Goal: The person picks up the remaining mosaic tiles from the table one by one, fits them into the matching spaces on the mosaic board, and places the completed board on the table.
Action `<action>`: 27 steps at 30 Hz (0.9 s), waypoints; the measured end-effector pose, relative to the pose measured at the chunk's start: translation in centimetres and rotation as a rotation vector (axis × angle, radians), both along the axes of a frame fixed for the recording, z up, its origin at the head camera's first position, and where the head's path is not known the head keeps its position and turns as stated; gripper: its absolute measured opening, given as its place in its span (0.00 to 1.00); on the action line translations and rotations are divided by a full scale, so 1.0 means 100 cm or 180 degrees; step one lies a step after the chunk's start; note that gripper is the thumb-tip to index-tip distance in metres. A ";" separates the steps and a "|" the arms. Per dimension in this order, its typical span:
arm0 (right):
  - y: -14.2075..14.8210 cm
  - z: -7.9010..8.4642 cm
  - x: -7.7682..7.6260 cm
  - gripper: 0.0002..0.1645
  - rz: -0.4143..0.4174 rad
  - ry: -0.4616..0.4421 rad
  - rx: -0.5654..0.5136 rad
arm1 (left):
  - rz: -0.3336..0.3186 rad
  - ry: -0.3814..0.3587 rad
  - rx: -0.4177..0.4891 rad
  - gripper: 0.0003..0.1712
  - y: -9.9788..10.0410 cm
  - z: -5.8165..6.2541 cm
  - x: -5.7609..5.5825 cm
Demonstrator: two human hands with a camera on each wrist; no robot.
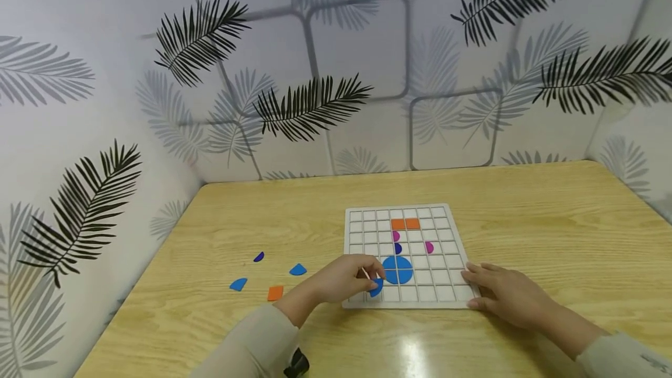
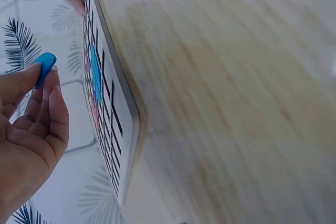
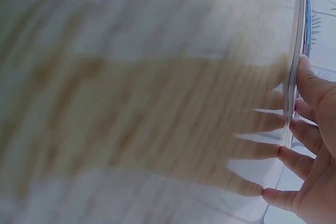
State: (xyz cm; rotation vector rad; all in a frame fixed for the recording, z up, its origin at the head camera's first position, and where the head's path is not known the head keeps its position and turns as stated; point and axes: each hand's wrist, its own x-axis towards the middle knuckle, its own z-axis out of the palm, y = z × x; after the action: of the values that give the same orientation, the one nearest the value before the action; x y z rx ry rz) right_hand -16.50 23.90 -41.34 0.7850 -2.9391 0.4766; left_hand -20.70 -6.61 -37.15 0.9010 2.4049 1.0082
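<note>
Between thumb and fingertips my left hand (image 1: pixel 349 277) pinches a blue quarter-circle piece (image 1: pixel 376 288), over the near-left part of a white grid board (image 1: pixel 451 293). In the left wrist view the same blue piece (image 2: pixel 46 66) is tilted on edge, above the board's surface. My right hand (image 1: pixel 506 293) rests at the board's near-right corner, fingers extended, thumb and fingertips touching its edge. On the board lie a blue circle of quarter pieces (image 1: pixel 397 270), two orange squares (image 1: pixel 406 224), two magenta half-circles (image 1: pixel 430 247) and a dark blue half-circle (image 1: pixel 398 248).
Left of the board, loose on the wooden table (image 1: pixel 294 214), are a dark blue half-circle (image 1: pixel 259 256), two blue quarter pieces (image 1: pixel 298 269) and an orange square (image 1: pixel 275 293). A leaf-patterned wall (image 1: pixel 362 127) stands behind the table's far edge.
</note>
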 end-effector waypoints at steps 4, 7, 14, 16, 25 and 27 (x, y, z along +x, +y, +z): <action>0.001 0.002 0.001 0.32 -0.0030 -0.0005 -0.0023 | -0.0080 0.0012 0.0044 0.06 0.013 0.003 -0.003; 0.001 0.002 0.001 0.32 -0.0003 -0.0004 -0.0017 | -0.0120 0.0025 0.0040 0.06 0.021 0.005 -0.004; 0.001 0.002 0.001 0.32 0.0015 -0.0010 -0.0034 | -0.0179 0.0054 0.0064 0.06 0.038 0.005 -0.005; 0.001 0.002 0.001 0.32 0.0013 -0.0011 -0.0028 | -0.0187 0.0044 0.0083 0.06 0.042 0.004 -0.006; 0.001 0.002 -0.001 0.31 -0.0016 -0.0071 0.0006 | -0.0211 0.0123 0.0025 0.06 0.061 -0.001 -0.012; 0.001 0.001 0.000 0.31 -0.0016 -0.0055 -0.0013 | -0.0217 0.0142 0.0011 0.06 0.066 -0.003 -0.013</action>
State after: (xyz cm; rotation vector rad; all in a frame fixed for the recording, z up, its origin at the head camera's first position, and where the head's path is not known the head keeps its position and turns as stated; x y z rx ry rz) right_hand -16.54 23.97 -41.21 0.7770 -2.9542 0.4912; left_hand -22.00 0.00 -37.41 1.0098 2.3921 0.9771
